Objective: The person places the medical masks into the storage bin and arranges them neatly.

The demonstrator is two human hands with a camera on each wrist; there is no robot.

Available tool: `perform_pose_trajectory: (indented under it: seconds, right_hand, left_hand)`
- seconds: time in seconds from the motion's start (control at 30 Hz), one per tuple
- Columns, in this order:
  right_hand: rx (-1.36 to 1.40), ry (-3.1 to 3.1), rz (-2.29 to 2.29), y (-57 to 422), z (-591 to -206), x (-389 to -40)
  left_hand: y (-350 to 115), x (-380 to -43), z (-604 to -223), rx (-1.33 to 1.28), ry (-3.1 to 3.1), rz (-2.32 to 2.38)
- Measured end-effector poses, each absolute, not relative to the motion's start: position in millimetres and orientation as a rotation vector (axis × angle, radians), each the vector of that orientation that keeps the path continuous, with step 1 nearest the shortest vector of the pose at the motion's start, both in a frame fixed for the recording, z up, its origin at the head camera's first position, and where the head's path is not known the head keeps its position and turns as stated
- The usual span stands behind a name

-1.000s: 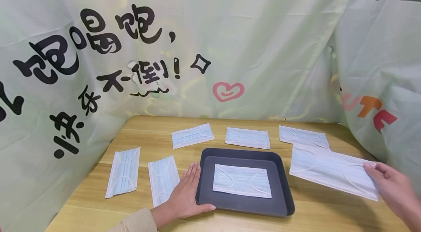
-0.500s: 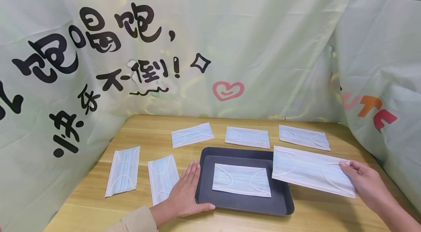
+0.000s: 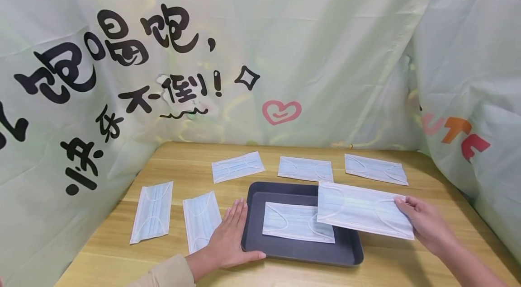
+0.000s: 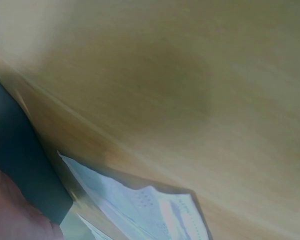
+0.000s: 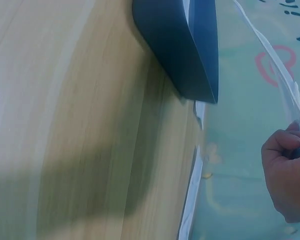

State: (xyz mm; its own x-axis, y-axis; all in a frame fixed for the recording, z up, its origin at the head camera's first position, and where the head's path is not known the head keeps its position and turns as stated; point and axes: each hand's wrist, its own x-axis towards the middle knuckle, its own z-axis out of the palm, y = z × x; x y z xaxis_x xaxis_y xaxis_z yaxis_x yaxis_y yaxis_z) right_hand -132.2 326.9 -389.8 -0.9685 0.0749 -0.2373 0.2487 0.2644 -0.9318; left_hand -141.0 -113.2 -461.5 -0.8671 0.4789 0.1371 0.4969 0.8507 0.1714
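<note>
A dark grey tray sits on the wooden table, and one light blue face mask with white ear loops lies flat inside it. My right hand pinches a second face mask by its right end. That mask is held in the air over the tray's right side, partly hiding the mask below. My left hand rests against the tray's left edge with its fingers straight. In the right wrist view, the right hand grips the mask above the table, beyond the tray.
Behind the tray lie three more masks: a left one, a middle one and a right one. Two masks lie to the left, an outer one and an inner one beside my left hand. A printed curtain encloses the table.
My right hand has carried its mask leftward, from right of the tray to over the tray's right side. The left hand and the tray have stayed in place.
</note>
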Motion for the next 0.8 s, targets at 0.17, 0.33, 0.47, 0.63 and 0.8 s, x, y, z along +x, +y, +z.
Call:
perform_pose_trajectory:
  seconds: [0.17, 0.33, 0.47, 0.63, 0.8]
  right_hand:
    - [0.303, 2.340, -1.776, 309, -390, -137]
    - [0.270, 2.297, -1.852, 288, -391, -140]
    - [0.275, 2.289, -1.882, 273, -393, -143]
    - [0.263, 2.279, -1.881, 258, -397, -146]
    - [0.263, 2.246, -1.870, 244, -402, -149]
  left_hand:
    - [-113, -142, -462, -0.770, -2.939, -0.320]
    - [-113, -142, -462, -0.776, -2.937, -0.310]
    - [-114, -142, -462, -0.779, -2.939, -0.318]
    - [-114, -142, -461, -0.777, -2.947, -0.336]
    - [-113, -141, -461, -0.776, -2.945, -0.328]
